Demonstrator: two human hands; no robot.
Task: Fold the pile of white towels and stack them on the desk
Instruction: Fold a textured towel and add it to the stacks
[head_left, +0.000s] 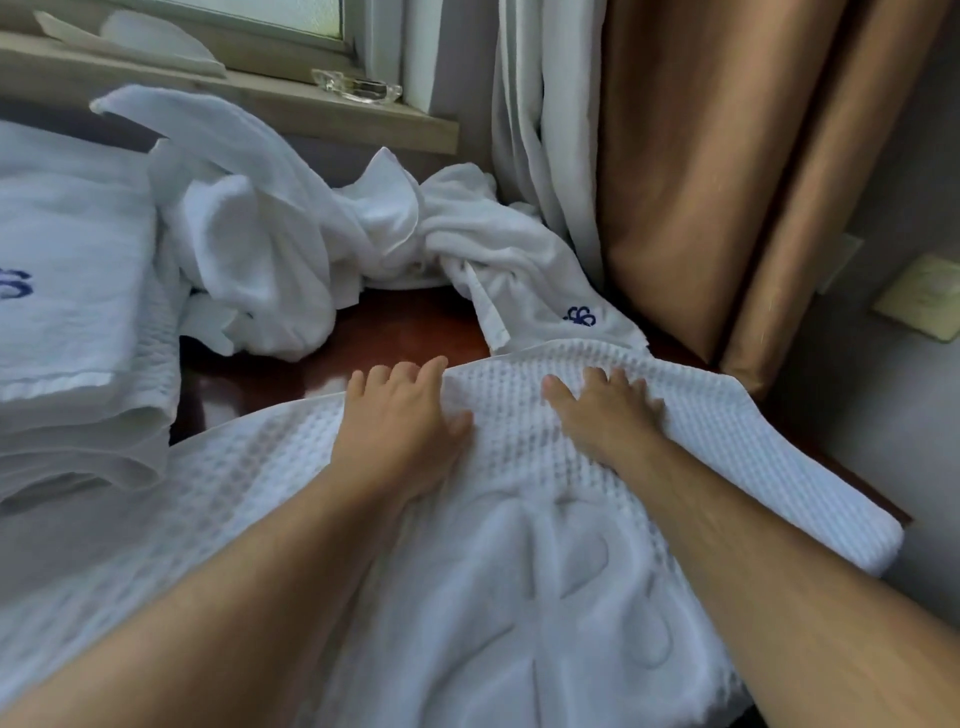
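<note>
Towel (519, 571) spans the desk (405, 322), long axis left-to-right — left hand (400, 415) and right hand (602, 410) press it, fingers flat.

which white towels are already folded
The stack at the left edge, in flat layers with blue stitching on top. The pile behind is crumpled; the waffle towel lies spread under the left hand and right hand.

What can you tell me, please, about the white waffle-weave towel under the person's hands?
The white waffle-weave towel looks like thick cotton: a gridded weave around a smoother centre with a raised embossed motif. It lies spread on the dark reddish-brown wooden desk, its right side doubled over into a thick fold, its near part running out of frame. The left hand and right hand press flat near its far edge.
</note>
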